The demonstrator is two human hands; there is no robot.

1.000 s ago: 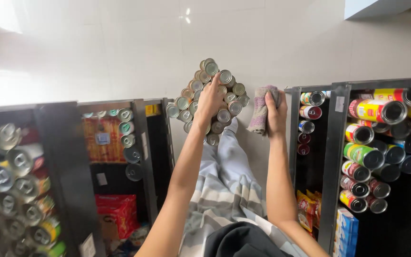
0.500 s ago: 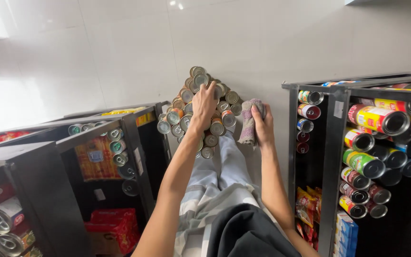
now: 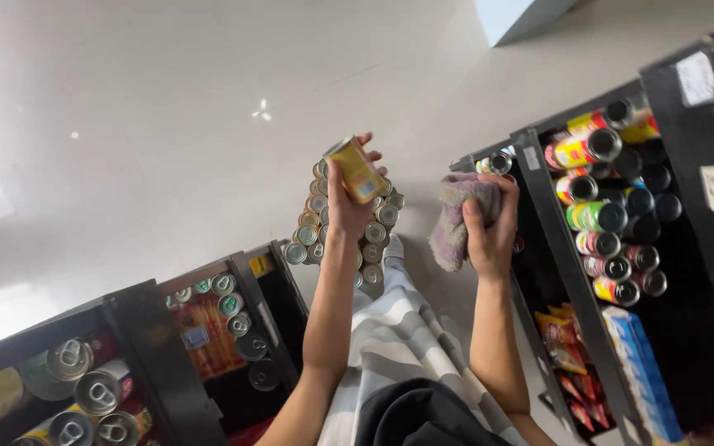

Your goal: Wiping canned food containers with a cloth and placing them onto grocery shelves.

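My left hand (image 3: 347, 206) holds a yellow can (image 3: 357, 170) lifted above a cluster of several cans (image 3: 373, 231) standing on the pale floor. My right hand (image 3: 491, 227) grips a crumpled grey-purple cloth (image 3: 456, 216), held up to the right of the can and apart from it. Below both arms lie my legs in grey-and-white striped trousers (image 3: 394, 339).
A black shelf unit (image 3: 597, 248) at the right holds rows of cans (image 3: 609, 206) and packets lower down. Another black shelf (image 3: 150, 363) at the lower left holds more cans (image 3: 97, 392). Pale glossy floor (image 3: 167, 124) stretches beyond the can cluster.
My left hand has picked a yellow can out of the floor cluster and raised it. My right hand has lifted the cloth up off the floor. The camera view has tilted.
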